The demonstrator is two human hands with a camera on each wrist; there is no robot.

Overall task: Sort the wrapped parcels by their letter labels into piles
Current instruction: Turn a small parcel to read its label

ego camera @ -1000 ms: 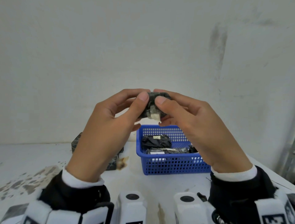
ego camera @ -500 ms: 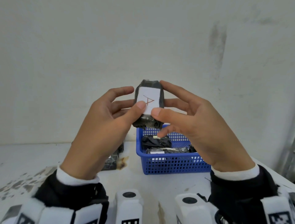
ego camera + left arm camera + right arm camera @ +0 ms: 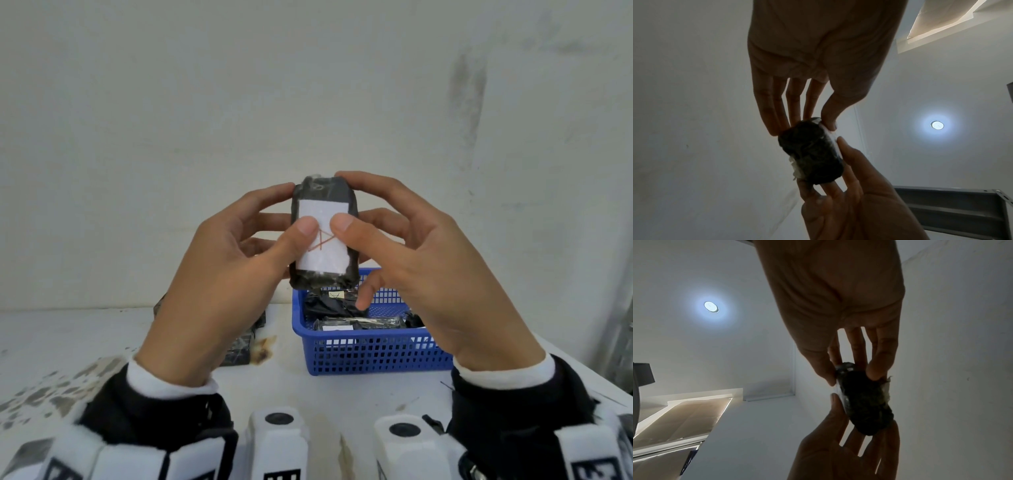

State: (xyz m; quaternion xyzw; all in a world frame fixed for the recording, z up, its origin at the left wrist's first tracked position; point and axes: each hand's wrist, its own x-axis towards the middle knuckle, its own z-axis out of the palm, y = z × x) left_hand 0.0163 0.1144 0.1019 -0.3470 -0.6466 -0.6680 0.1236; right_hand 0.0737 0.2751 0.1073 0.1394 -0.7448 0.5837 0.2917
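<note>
1. While both hands are raised in front of the pale wall (image 3: 308,85), the wrapped parcel (image 3: 323,236) is held upright between them, above the far edge of the blue basket (image 3: 373,353).
2. Left hand (image 3: 219,291): thumb pressed on the parcel's white label (image 3: 322,240); fingers curled behind the parcel's left side. The hand pinches the parcel.
3. Right hand (image 3: 435,274): thumb pressed on the label's right half; index finger hooked over the parcel's top corner; remaining fingers curled behind. This hand also pinches the parcel.
4. Label: white paper on the parcel's front face, bearing a hand-drawn red mark partly covered by both thumbs. It resembles a letter A turned sideways.
5. Left wrist view: the parcel (image 3: 812,154) appears as a dark lump clamped between the left hand (image 3: 818,56) and right hand (image 3: 855,203).
6. Right wrist view: the same parcel (image 3: 865,402) sits between the right hand (image 3: 838,296) and left hand (image 3: 842,451).
7. Basket contents: further dark wrapped parcels (image 3: 359,323), some showing white labels.
8. Table (image 3: 68,342): white and stained. A pile of dark parcels (image 3: 245,342) lies left of the basket, partly hidden by the left hand.
</note>
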